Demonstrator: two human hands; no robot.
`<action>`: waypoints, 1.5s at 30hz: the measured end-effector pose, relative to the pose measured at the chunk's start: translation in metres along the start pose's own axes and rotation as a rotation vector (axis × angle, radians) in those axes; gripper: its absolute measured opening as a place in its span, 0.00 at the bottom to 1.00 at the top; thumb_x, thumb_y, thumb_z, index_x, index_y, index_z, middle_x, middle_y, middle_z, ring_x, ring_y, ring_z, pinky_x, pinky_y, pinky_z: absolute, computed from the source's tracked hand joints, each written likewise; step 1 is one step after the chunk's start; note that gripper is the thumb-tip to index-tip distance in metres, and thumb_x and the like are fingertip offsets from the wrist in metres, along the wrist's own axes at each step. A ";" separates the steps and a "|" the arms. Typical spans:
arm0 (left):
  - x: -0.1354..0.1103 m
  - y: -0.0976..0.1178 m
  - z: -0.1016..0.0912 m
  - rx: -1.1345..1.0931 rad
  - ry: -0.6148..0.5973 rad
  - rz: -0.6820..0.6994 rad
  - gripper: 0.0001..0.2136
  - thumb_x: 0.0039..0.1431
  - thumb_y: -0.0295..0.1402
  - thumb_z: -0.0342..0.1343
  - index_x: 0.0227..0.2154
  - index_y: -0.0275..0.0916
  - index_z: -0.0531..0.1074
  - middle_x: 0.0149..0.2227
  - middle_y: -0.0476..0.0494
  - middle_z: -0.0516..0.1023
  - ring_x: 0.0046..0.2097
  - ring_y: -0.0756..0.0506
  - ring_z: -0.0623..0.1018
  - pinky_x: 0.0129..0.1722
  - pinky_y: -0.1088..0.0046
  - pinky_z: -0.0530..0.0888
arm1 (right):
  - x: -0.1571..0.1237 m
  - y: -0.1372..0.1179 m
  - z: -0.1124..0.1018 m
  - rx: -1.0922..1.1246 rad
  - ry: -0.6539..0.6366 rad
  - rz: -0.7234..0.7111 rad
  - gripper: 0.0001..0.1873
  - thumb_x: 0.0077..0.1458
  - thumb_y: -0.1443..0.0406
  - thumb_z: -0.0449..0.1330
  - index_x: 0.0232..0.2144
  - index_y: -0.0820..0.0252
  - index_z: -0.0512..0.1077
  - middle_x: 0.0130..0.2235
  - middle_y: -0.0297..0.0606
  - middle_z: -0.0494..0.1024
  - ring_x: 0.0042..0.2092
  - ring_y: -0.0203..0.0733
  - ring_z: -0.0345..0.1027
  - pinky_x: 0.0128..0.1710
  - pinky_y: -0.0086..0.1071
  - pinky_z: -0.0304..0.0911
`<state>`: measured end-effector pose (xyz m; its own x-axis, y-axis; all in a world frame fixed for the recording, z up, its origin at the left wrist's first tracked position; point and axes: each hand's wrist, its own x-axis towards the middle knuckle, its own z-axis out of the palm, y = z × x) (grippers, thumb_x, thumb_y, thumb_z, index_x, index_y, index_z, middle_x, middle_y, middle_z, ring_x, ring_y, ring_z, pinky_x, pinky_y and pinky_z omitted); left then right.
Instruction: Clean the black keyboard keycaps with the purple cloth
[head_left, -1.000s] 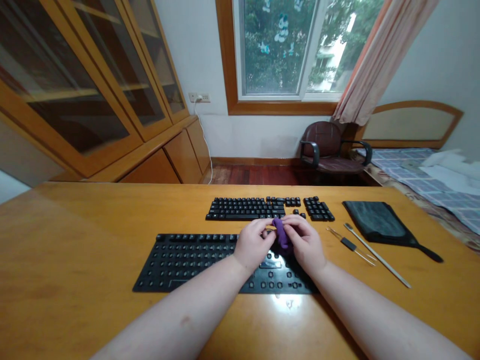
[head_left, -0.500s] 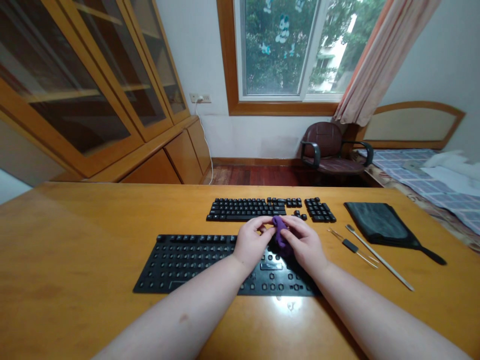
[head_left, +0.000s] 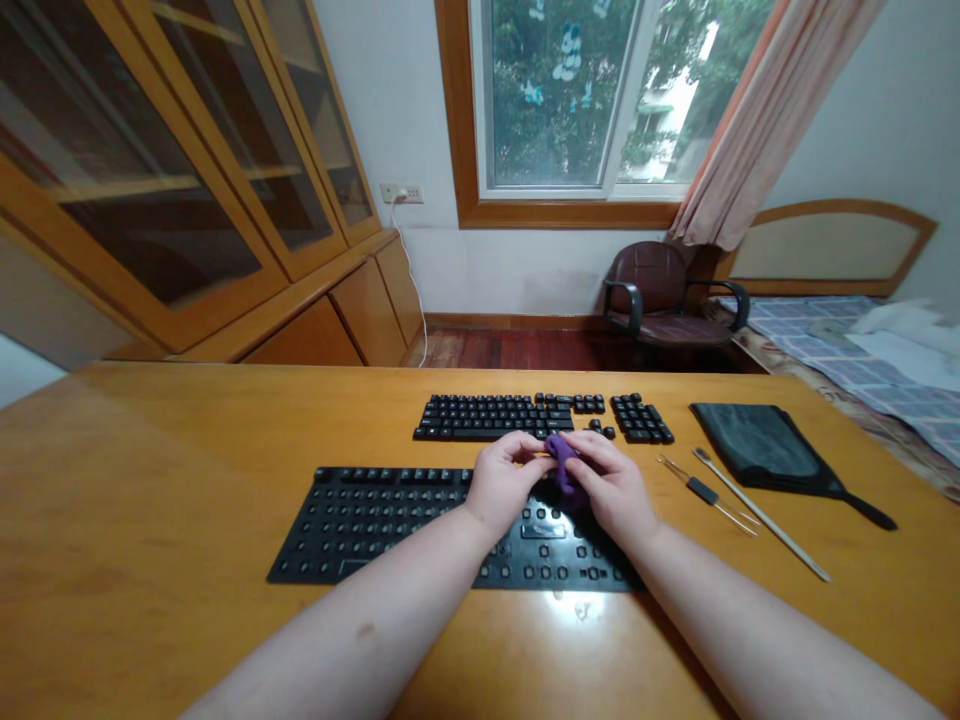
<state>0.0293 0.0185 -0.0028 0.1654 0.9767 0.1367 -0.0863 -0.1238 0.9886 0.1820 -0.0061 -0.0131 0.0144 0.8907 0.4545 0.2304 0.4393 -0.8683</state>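
Note:
A crumpled purple cloth (head_left: pixel 568 482) is pinched between my two hands, above the right part of a black keyboard base (head_left: pixel 390 500). My left hand (head_left: pixel 504 482) is closed on the cloth's left side, thumb and fingers meeting at its upper end. From the other side my right hand (head_left: pixel 616 488) grips it with thumb and fingertips. Anything wrapped inside the cloth is hidden. The keyboard base has its keycaps off, with rows of bare key stems showing. Behind it lie black keycaps (head_left: pixel 491 415) set out in keyboard order, with a separate number-pad block (head_left: pixel 641 420).
To the right on the wooden desk (head_left: pixel 150 520) lie a wire keycap puller (head_left: pixel 703 491), a thin pale brush (head_left: pixel 772 522) and a folded dark pouch (head_left: pixel 772 448) with a strap. Beyond the desk stand a chair (head_left: pixel 652 285), a glass-door cabinet (head_left: pixel 300 230) and a bed (head_left: pixel 885 335).
Both hands stay in nearly the same place, still holding the purple cloth. The cloth's folds have shifted slightly between the fingers.

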 end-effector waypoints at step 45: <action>0.000 0.002 0.000 -0.012 -0.099 -0.046 0.04 0.48 0.30 0.59 0.27 0.34 0.73 0.26 0.49 0.75 0.25 0.53 0.73 0.28 0.76 0.74 | 0.001 -0.008 -0.001 -0.114 -0.048 -0.025 0.11 0.55 0.61 0.56 0.38 0.53 0.77 0.37 0.39 0.74 0.41 0.43 0.68 0.44 0.39 0.64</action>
<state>0.0290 0.0180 -0.0005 0.2654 0.9592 0.0975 -0.0882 -0.0766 0.9932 0.1815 -0.0089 -0.0049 -0.0390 0.8854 0.4632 0.3394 0.4478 -0.8272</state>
